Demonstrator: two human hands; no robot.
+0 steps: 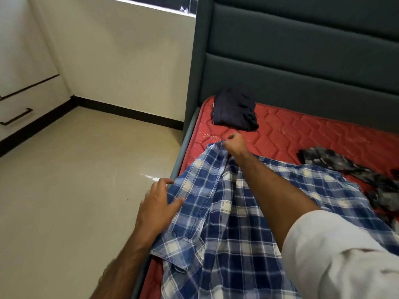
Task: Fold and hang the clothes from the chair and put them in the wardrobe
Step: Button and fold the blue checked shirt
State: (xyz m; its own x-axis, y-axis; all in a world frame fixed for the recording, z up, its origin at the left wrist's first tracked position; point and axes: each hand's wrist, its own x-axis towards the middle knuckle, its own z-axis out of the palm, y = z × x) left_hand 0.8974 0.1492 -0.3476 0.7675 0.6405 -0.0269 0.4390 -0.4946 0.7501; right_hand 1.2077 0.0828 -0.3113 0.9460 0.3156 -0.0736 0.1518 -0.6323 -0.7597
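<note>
A blue and white checked shirt [218, 212] lies spread over the near left part of the red mattress [302, 132]. My right hand [235, 144] reaches far forward and grips the shirt's far edge in a closed fist. My left hand [158, 201] rests with spread fingers on the shirt's left side, at the bed's edge. A folded dark navy garment [235, 110] sits near the headboard. A crumpled grey patterned garment [354, 169] lies at the right.
The grey padded headboard [302, 50] rises behind the mattress. The grey bed frame rail [183, 145] runs along the left side. Beige tiled floor [75, 180] lies to the left, with white drawers and a dark handle [17, 117] at the far left.
</note>
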